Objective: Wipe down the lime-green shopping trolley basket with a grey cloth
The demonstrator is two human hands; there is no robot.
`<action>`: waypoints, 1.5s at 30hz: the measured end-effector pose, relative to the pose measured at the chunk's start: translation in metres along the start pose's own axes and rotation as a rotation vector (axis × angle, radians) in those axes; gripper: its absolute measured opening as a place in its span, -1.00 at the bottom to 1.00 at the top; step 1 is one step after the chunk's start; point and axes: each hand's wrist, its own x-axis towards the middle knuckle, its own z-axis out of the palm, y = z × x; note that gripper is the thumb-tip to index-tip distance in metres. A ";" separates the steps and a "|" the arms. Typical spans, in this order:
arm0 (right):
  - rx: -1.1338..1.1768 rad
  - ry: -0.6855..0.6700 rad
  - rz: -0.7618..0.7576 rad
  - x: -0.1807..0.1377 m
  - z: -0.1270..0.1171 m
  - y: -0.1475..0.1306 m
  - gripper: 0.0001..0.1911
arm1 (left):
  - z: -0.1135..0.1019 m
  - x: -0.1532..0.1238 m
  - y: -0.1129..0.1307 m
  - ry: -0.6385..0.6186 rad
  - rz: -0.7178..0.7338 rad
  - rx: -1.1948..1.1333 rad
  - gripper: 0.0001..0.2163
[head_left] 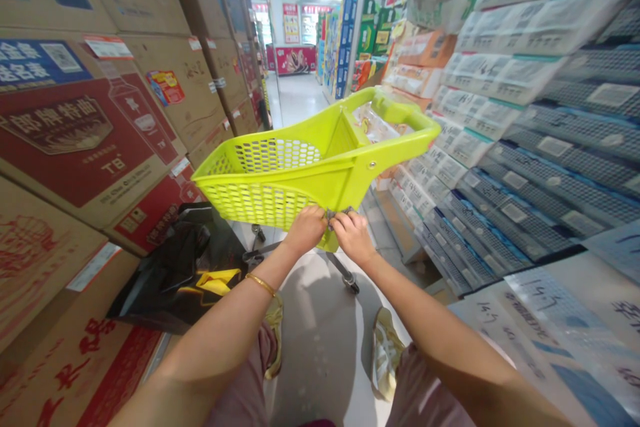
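Observation:
A lime-green plastic shopping cart (280, 177) with perforated sides stands across the aisle in front of me, its handle at the upper right. My left hand (306, 230) is closed at the cart's lower side, fingers bent against the plastic. Close beside it, my right hand (353, 235) is also closed, at the lower body. A small crumpled grey cloth (331, 215) shows between and under my fingers; most of it is hidden. Beneath the basket are a dark metal leg and a caster wheel (352, 284).
Stacked cardboard boxes (100, 140) line the left side. On the floor by them sits a black bag (185, 260) with a yellow piece on it. Wrapped packs (505, 213) are piled along the right. A metal pole (358, 20) rises beyond the cart, and the aisle floor (295, 97) runs ahead.

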 end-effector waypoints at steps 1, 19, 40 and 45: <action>0.003 -0.020 -0.004 -0.003 0.002 -0.001 -0.78 | 0.000 0.000 0.000 -0.007 -0.002 -0.001 -0.84; -0.013 0.060 0.084 0.020 -0.018 0.010 -0.77 | 0.002 0.001 0.007 -0.022 -0.140 0.035 -0.82; -0.016 0.169 0.161 0.035 -0.021 0.019 -0.76 | 0.016 0.007 0.011 0.005 -0.182 -0.039 -0.76; -0.017 0.026 0.010 0.005 0.004 0.009 -0.78 | 0.017 0.007 0.010 0.023 -0.173 -0.048 -0.76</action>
